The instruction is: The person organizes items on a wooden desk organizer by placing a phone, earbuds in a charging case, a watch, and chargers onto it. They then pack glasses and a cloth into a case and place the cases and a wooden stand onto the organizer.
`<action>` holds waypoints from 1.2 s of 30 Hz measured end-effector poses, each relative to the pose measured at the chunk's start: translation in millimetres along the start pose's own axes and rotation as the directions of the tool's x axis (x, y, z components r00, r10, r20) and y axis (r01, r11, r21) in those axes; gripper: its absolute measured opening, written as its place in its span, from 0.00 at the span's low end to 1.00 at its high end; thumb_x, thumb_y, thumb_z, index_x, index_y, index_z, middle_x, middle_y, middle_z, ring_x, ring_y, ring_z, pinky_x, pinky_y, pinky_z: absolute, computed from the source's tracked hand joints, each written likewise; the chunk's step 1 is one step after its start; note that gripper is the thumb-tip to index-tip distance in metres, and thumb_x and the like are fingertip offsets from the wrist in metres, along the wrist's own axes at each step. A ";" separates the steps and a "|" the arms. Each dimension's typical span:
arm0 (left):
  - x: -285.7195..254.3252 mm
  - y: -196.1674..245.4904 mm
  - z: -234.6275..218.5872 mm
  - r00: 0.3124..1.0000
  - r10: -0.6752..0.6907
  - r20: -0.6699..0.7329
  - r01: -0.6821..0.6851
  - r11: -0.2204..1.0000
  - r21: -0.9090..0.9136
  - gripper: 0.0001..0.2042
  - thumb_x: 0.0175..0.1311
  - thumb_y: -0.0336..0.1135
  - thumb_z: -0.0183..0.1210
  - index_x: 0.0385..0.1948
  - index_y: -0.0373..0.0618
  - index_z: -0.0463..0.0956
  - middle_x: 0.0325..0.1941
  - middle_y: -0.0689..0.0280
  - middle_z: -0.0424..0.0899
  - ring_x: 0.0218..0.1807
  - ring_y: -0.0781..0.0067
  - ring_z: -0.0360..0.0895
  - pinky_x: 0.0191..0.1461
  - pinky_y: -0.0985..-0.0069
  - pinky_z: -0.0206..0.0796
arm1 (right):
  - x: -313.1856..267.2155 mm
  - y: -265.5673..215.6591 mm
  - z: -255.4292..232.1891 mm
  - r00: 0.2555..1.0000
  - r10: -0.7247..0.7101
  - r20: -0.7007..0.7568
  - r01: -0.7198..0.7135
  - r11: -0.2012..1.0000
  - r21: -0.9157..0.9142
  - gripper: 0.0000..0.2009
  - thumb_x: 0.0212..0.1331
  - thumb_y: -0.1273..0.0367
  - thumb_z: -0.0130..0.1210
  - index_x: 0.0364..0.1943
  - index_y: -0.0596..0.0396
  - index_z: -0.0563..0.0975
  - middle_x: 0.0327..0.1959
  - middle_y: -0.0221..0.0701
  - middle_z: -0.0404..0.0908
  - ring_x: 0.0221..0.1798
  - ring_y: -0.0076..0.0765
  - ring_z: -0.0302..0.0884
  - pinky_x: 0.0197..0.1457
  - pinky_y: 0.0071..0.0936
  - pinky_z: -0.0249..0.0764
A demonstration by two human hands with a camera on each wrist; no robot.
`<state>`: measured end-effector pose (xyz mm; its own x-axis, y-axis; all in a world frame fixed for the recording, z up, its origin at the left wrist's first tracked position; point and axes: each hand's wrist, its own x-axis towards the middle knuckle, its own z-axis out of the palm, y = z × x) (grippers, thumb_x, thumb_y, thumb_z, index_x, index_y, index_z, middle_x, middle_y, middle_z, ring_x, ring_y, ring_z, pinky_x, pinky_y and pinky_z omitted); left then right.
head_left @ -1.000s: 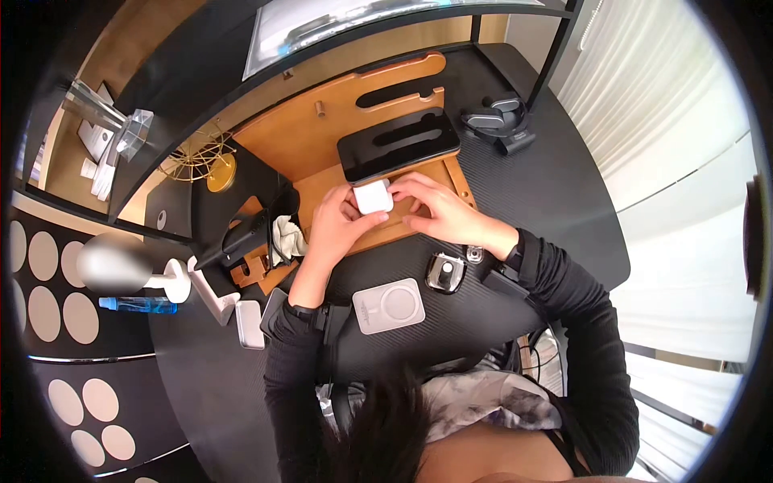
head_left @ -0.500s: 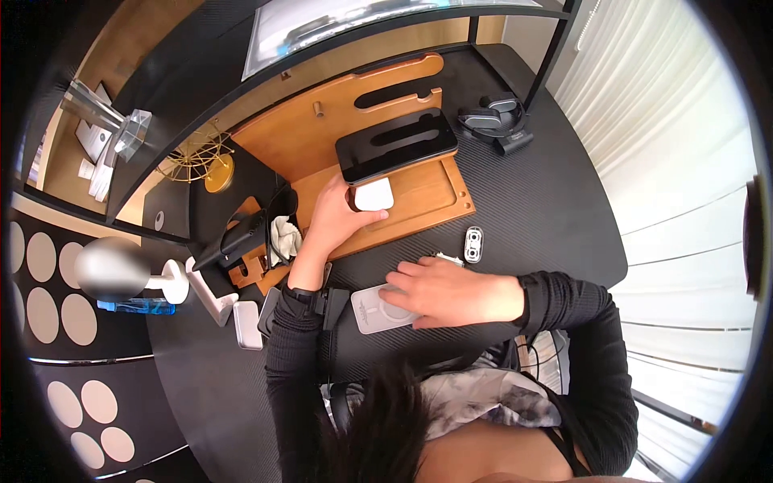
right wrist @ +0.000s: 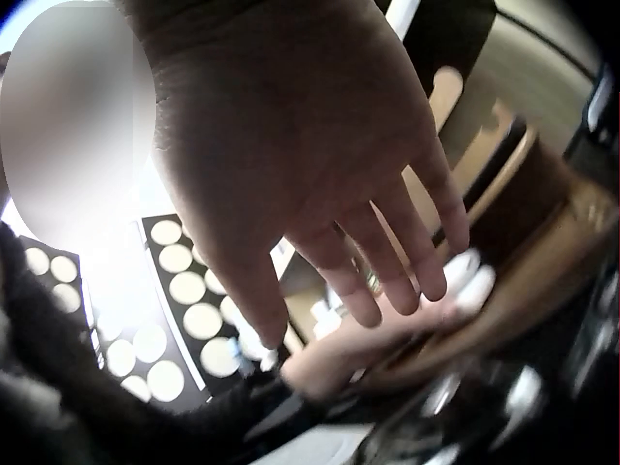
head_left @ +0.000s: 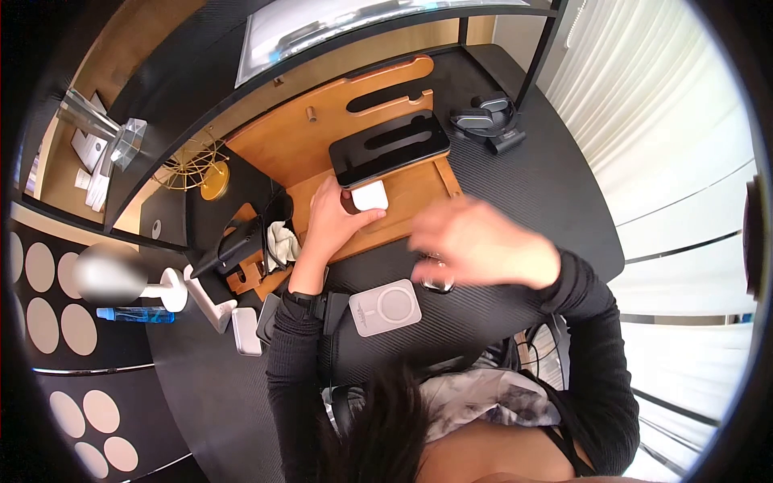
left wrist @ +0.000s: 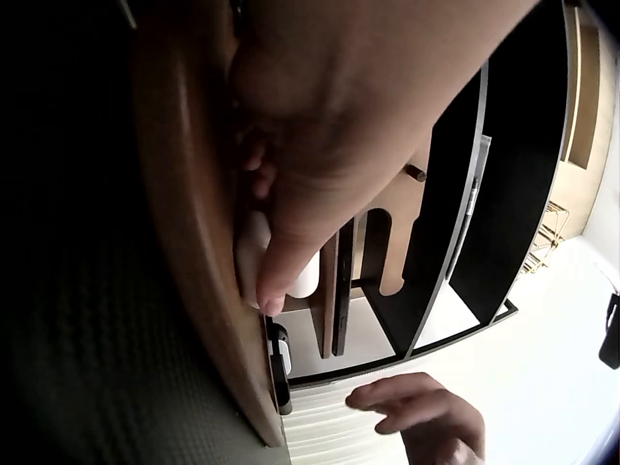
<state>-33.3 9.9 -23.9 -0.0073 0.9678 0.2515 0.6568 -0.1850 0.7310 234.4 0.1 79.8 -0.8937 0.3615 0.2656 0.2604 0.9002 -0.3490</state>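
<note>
My left hand (head_left: 326, 224) holds a small white earbud case (head_left: 370, 196) between thumb and fingers, over the base of a wooden desk organizer (head_left: 420, 187). In the left wrist view the thumb lies along the near side of the case (left wrist: 306, 278). Behind the case, a glossy black phone-like slab (head_left: 390, 147) leans on the organizer. My right hand (head_left: 487, 245) is above the desk, right of the organizer, blurred in the head view. Its fingers are spread and hold nothing in the right wrist view. Beneath it a shiny dark gadget (head_left: 436, 278) is mostly hidden.
A grey magnetic power bank (head_left: 385, 307) with a ring mark lies near the desk's front edge. Black headphones (head_left: 487, 121) sit at the back right. On the left stand a white-cloth bundle (head_left: 282, 244), a gold wire ornament (head_left: 213, 179) and a white pale-cased device (head_left: 246, 331).
My right hand left the white case, dropped toward the power bank and dark gadget, then rose away from the power bank. The left hand has kept hold of the case throughout.
</note>
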 end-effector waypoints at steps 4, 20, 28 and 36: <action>0.8 11.2 -0.4 0.997 0.063 -0.037 -0.065 0.996 -0.067 0.29 0.35 0.51 0.75 0.35 0.40 0.74 0.29 0.61 0.73 0.33 0.58 0.72 0.38 0.66 0.63 | -17.5 77.1 -28.0 0.875 0.315 -0.367 -0.347 0.938 -0.023 0.09 0.50 0.67 0.60 0.33 0.55 0.78 0.36 0.35 0.79 0.44 0.46 0.76 0.48 0.37 0.73; -55.6 49.1 -37.6 0.985 -0.156 -0.070 0.160 0.986 0.048 0.40 0.44 0.35 0.72 0.64 0.40 0.63 0.36 0.66 0.66 0.30 0.71 0.63 0.36 0.76 0.63 | -28.0 163.2 -16.0 0.611 0.570 -0.550 -0.476 0.819 0.320 0.13 0.54 0.72 0.61 0.45 0.57 0.77 0.39 0.39 0.81 0.43 0.45 0.77 0.48 0.35 0.73; -124.9 91.2 -69.4 0.952 -0.123 0.279 0.137 0.990 -0.030 0.25 0.49 0.27 0.67 0.53 0.44 0.74 0.41 0.64 0.71 0.38 0.71 0.70 0.43 0.76 0.66 | 48.1 129.6 -51.1 0.711 0.358 -0.605 -0.211 0.930 0.302 0.15 0.58 0.70 0.60 0.48 0.58 0.76 0.41 0.38 0.80 0.43 0.39 0.77 0.47 0.30 0.72; -139.3 93.5 -53.4 0.925 0.009 0.379 -0.041 0.996 0.075 0.30 0.45 0.35 0.72 0.54 0.45 0.73 0.53 0.61 0.72 0.57 0.57 0.67 0.63 0.66 0.58 | 53.8 119.3 -46.8 0.859 0.330 -0.391 -0.222 0.929 0.296 0.12 0.62 0.69 0.56 0.47 0.59 0.76 0.34 0.34 0.80 0.36 0.28 0.77 0.43 0.25 0.72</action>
<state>-11.1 -151.4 43.3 0.2849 0.9586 -0.0008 0.7110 -0.2108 0.6708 234.5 138.3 94.6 -0.5389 0.7029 0.4642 0.3325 0.6839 -0.6495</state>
